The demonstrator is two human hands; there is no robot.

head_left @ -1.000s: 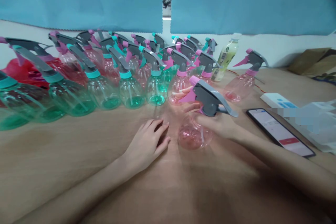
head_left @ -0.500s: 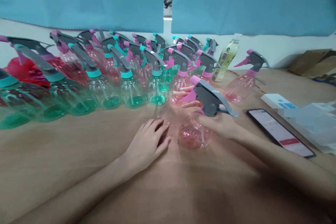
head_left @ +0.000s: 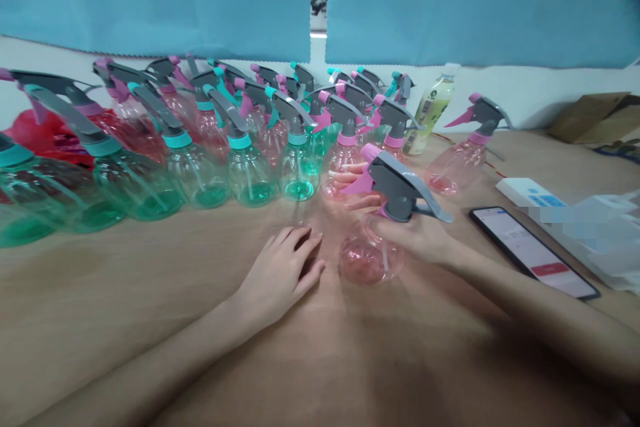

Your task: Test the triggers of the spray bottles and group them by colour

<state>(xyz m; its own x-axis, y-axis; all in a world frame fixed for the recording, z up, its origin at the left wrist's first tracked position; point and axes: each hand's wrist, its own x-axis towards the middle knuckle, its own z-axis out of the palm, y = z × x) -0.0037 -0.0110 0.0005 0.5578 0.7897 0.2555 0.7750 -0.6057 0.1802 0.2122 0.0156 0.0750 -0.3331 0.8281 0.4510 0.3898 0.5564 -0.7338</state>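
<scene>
Right hand (head_left: 423, 237) gripping pink bottle (head_left: 367, 263), upright on counter (head_left: 200, 333).
Right fingers (head_left: 367, 201) closed round it below the spray head (head_left: 395, 187), tips loosely extended; left hand (head_left: 273, 280) just beside on counter, fingers half-curled, holding nothing (palm down). Green bottles (head_left: 253, 177) behind, to the left; phone (head_left: 530, 250) right.

Soft, muted light — slight blur (edge distortion)
</scene>
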